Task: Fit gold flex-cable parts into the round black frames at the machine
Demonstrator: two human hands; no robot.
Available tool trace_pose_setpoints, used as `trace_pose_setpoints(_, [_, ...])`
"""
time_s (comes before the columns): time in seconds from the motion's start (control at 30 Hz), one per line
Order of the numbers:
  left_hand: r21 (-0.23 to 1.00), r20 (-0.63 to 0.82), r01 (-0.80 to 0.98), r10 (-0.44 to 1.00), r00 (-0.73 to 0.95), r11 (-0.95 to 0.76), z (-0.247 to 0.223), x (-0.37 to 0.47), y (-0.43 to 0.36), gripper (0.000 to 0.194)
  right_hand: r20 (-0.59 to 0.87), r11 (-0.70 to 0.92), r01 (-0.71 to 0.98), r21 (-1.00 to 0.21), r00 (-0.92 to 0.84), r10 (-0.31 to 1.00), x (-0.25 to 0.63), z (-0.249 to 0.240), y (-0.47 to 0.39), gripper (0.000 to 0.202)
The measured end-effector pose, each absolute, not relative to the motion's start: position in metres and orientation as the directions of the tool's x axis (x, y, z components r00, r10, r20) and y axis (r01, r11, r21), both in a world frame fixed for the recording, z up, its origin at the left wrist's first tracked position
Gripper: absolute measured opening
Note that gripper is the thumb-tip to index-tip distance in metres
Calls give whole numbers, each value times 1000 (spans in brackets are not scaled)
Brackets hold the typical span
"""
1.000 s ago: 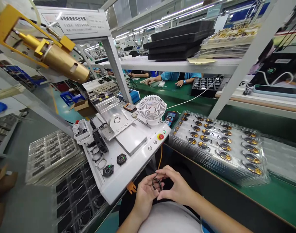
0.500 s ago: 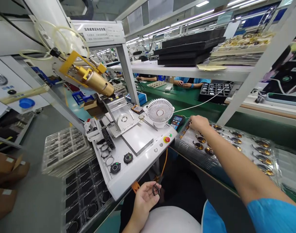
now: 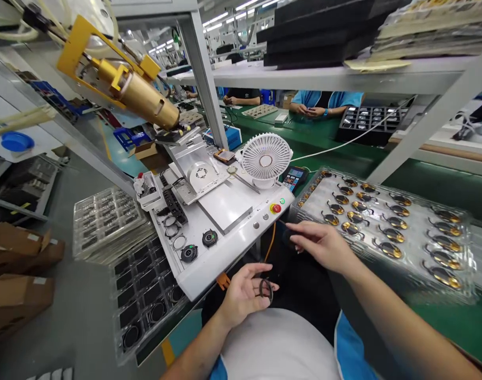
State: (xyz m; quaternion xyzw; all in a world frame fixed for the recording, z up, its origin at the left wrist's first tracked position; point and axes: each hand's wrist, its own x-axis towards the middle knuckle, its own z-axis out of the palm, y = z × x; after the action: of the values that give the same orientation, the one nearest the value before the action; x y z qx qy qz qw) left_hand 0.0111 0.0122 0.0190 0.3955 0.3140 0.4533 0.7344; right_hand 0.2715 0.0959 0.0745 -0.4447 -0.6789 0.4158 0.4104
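Observation:
My left hand [image 3: 243, 295], palm up above my lap, holds a thin dark ring [image 3: 261, 287] between thumb and fingers. To its right, my right hand [image 3: 320, 245] pinches a small dark round part [image 3: 289, 236] with a thin tail. Its underside and details are too dark to make out. Beside the right hand lies a clear plastic tray [image 3: 367, 258] with rows of round black-and-gold parts [image 3: 391, 235] that have thin curved tails. Two black round watch modules [image 3: 210, 238] and several loose rings [image 3: 180, 242] rest on the white machine's front ledge.
A white fan [image 3: 266, 158] stands on the machine beside a red stop button [image 3: 276, 208]. A gold cylinder [image 3: 150, 103] hangs over a metal fixture [image 3: 201, 177]. Stacked trays [image 3: 106, 221] and a tray of dark parts [image 3: 126, 311] sit at left. Co-workers' hands [image 3: 310, 111] show across the bench.
My right hand has left the tray at right and come back toward my left hand with a dark round part. The left hand's fingers have spread around the ring. The view has shifted.

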Motion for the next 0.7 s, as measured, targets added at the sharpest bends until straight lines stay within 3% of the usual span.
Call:
trace_pose_setpoints(0.17, [883,-52,-369,843,536,289,35,13,24,80,318,450,237,-861,-441,839,236,66,60,30])
trace_pose_setpoints(0.3, [871,-41,-425,899,436,246,28,14,14,78,295,374,258,-891,-298,908,224,52,53,28])
trace_pose_setpoints(0.4, [834,-67,-487,924,376,258,21,18,2,87,267,304,184,-935,-202,942,214,37,50,26])
trace_pose_setpoints(0.53, [811,-92,-523,940,329,263,22,16,-2,93,375,400,168,-901,-164,913,205,28,49,21])
trace_pose_setpoints(0.7, [821,-157,-457,905,394,341,26,-5,5,81,494,583,231,-779,-349,797,203,34,53,23])
